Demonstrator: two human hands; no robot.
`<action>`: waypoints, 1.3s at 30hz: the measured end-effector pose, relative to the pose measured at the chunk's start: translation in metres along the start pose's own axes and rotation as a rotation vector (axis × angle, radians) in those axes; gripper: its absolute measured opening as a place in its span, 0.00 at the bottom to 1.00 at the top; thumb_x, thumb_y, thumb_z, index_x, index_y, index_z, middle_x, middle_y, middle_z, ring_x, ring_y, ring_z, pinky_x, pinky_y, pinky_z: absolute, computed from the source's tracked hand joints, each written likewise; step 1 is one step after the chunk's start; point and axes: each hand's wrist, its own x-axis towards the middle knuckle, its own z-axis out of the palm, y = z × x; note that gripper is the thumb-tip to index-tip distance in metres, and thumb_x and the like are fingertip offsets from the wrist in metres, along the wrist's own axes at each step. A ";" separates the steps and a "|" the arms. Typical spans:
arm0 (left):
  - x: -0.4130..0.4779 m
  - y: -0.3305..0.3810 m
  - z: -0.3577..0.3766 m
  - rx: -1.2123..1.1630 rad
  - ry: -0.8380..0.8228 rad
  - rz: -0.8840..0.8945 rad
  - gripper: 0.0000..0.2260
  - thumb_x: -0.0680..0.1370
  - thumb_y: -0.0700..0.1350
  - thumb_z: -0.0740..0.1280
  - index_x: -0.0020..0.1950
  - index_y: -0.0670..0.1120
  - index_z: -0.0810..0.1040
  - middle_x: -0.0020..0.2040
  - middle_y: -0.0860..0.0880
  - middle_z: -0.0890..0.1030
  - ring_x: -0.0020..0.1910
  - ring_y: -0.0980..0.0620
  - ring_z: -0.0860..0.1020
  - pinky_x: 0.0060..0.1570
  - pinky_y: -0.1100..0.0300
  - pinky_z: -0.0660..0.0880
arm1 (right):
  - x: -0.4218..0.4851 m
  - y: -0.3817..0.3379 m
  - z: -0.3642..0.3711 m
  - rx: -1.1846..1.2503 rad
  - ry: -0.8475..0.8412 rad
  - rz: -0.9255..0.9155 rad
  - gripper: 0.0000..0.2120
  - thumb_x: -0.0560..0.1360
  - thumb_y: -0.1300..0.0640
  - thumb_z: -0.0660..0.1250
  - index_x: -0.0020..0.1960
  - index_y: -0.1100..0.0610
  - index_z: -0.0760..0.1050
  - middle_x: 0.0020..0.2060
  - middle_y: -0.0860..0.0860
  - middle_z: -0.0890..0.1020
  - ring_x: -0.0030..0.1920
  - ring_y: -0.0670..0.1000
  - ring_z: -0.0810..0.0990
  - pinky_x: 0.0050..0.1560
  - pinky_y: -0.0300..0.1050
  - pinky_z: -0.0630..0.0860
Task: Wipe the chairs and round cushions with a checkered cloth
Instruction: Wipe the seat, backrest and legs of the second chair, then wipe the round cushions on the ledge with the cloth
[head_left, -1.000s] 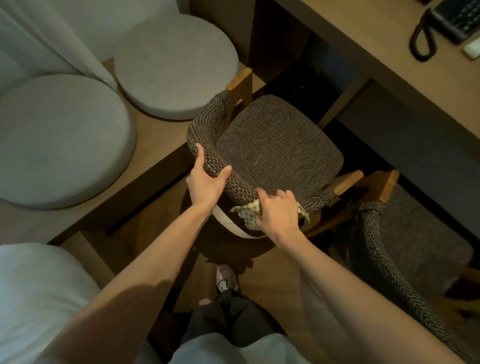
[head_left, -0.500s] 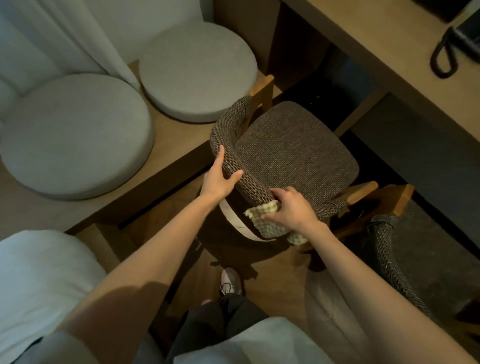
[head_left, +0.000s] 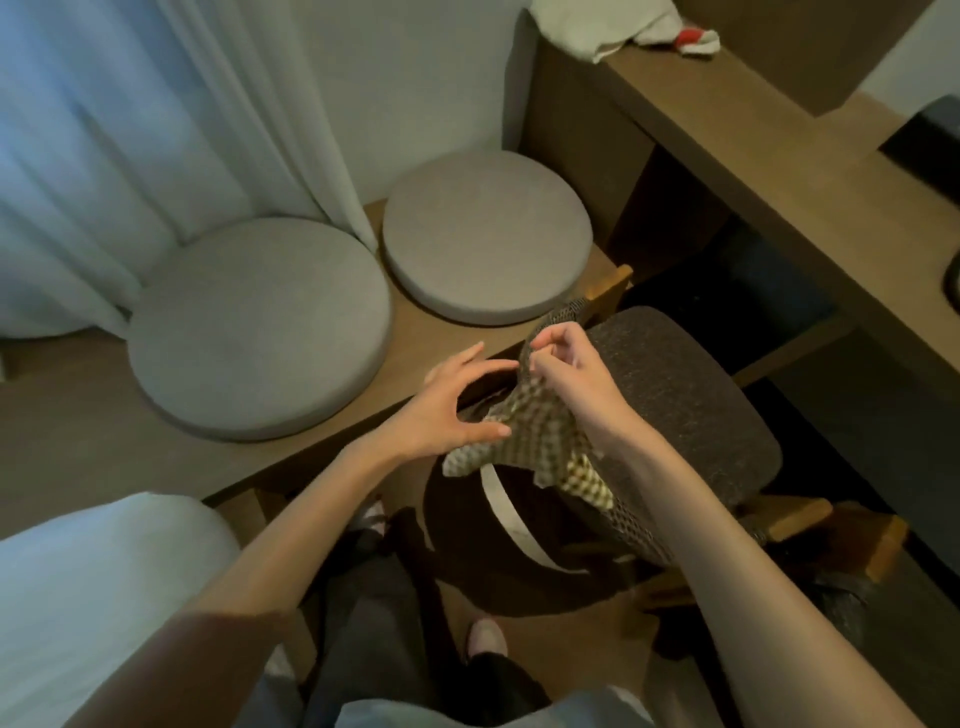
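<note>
The cloth (head_left: 540, 441), checked in tan and cream, is draped over the woven backrest (head_left: 626, 519) of the chair (head_left: 675, 395) and hangs down its outer side. Its upper edge is pinched by the right hand (head_left: 571, 374), whose fingers (head_left: 558, 335) are curled together at the top of the rim. The left hand (head_left: 447, 410) is held just beside the cloth with its fingers spread and bent, and nothing is gripped by it. Its thumb tip lies at the cloth's edge, but whether contact is made cannot be told.

A pale strap (head_left: 498, 514) is seen running down the outside of the backrest, below the cloth. The chair is placed near the desk (head_left: 779, 171), and the wooden arm of a second chair (head_left: 878, 540) is seen just beside it at the lower right.

Two grey round cushions are laid on a low wooden bench (head_left: 78, 415), the near cushion (head_left: 260, 327) and the far cushion (head_left: 488, 234) almost touching. A curtain (head_left: 156, 104) is hung behind them. Crumpled white fabric (head_left: 623, 26) with a red patch is left on the desk's far end. White bedding (head_left: 78, 571) is seen at the lower left, and a shoe (head_left: 485, 636) on the floor.
</note>
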 end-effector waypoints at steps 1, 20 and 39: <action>0.008 -0.003 -0.014 0.023 0.032 0.011 0.23 0.72 0.52 0.72 0.65 0.59 0.71 0.74 0.51 0.59 0.75 0.53 0.51 0.72 0.53 0.47 | 0.012 -0.007 0.006 0.024 -0.006 -0.003 0.07 0.76 0.63 0.61 0.52 0.56 0.69 0.41 0.53 0.72 0.42 0.49 0.70 0.44 0.44 0.67; 0.209 -0.105 -0.186 -0.079 0.054 -0.050 0.09 0.81 0.45 0.60 0.59 0.45 0.72 0.52 0.49 0.77 0.50 0.54 0.76 0.50 0.60 0.74 | 0.223 -0.014 0.060 -0.177 0.158 0.170 0.03 0.78 0.55 0.64 0.46 0.51 0.76 0.43 0.49 0.80 0.45 0.48 0.79 0.46 0.42 0.74; 0.543 -0.174 -0.049 0.104 -0.177 -0.075 0.18 0.78 0.41 0.62 0.67 0.39 0.72 0.63 0.38 0.74 0.62 0.42 0.74 0.65 0.57 0.67 | 0.493 0.126 -0.124 -0.072 1.028 0.323 0.14 0.80 0.64 0.56 0.61 0.60 0.75 0.49 0.52 0.79 0.51 0.52 0.77 0.49 0.41 0.70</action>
